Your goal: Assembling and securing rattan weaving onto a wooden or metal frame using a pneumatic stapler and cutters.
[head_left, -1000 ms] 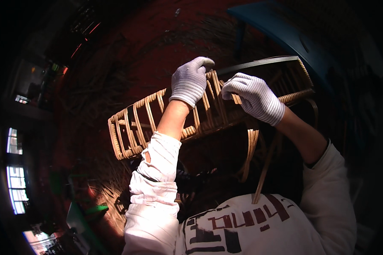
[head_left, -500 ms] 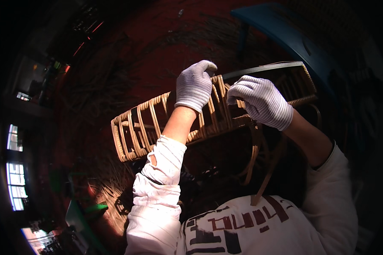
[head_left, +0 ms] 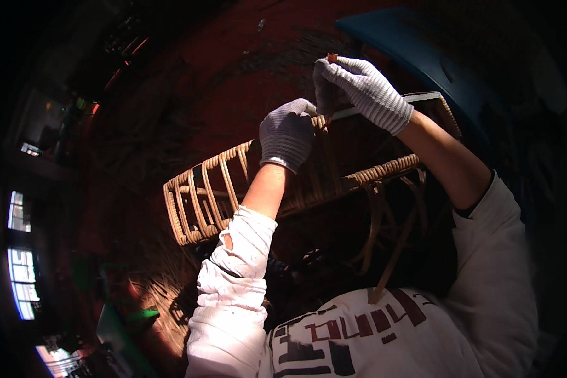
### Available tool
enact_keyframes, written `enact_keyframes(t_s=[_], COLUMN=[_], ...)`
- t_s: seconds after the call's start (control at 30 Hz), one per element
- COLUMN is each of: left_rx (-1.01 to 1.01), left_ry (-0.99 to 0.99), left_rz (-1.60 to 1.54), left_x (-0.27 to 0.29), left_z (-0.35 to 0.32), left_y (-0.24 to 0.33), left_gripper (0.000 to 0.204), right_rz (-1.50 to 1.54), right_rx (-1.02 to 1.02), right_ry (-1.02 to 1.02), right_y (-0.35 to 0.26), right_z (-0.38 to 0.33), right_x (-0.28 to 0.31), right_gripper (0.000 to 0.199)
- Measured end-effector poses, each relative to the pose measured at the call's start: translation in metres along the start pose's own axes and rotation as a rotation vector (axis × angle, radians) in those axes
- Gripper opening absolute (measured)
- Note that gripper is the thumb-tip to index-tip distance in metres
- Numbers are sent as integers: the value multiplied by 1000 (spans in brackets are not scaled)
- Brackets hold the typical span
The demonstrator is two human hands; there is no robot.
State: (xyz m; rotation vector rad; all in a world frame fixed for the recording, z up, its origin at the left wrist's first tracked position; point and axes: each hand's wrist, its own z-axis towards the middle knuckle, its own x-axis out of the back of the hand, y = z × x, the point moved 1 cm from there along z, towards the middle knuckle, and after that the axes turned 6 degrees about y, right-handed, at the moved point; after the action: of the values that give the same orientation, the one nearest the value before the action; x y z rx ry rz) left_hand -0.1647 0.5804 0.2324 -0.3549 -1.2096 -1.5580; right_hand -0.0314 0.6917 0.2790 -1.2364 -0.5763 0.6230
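A long, narrow rattan frame point(head_left: 378, 171) lies slanted in front of me, its long rails wound with cane and joined by crosswise strips. My left hand point(head_left: 288, 133), in a pale knitted glove, closes at the far rail with its fingertips partly hidden. To the right of it and higher, my gloved right hand point(head_left: 368, 89) is held above the far rail in a pinch. A short orange-brown end of what looks like a cane strip point(head_left: 332, 57) sticks up from those fingers. The far rail's right part shows a bare, pale grey edge point(head_left: 422, 96).
Bent rattan legs point(head_left: 373, 233) reach down below the frame toward my shirt. Beyond it at the upper right stands a blue table point(head_left: 390, 31). Loose cane strips point(head_left: 164, 290) litter the reddish floor, and a green item point(head_left: 142, 315) is at the lower left.
My right hand has risen away from the middle of the frame, up and slightly left past the far rail, with the strip end now showing. My left hand stays at the far rail.
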Motion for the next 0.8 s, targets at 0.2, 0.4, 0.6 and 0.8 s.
enact_keyframes(t_s=[0.2, 0.4, 0.6, 0.8], left_rx=[111, 69, 81, 40], left_ry=[18, 109, 89, -20], left_rz=[-95, 15, 44, -98], left_x=[-2, -4, 0, 12], left_z=[0, -3, 2, -3], left_y=[-5, -3, -3, -9], left_gripper=[22, 19, 17, 21], right_rz=[169, 221, 243, 202], right_rx=[-325, -314, -280, -186], right_ry=[-66, 3, 38, -19], right_y=[20, 20, 15, -11], right_z=[-71, -89, -103, -92], right_x=[-8, -29, -40, -40], right_gripper=[32, 28, 28, 30])
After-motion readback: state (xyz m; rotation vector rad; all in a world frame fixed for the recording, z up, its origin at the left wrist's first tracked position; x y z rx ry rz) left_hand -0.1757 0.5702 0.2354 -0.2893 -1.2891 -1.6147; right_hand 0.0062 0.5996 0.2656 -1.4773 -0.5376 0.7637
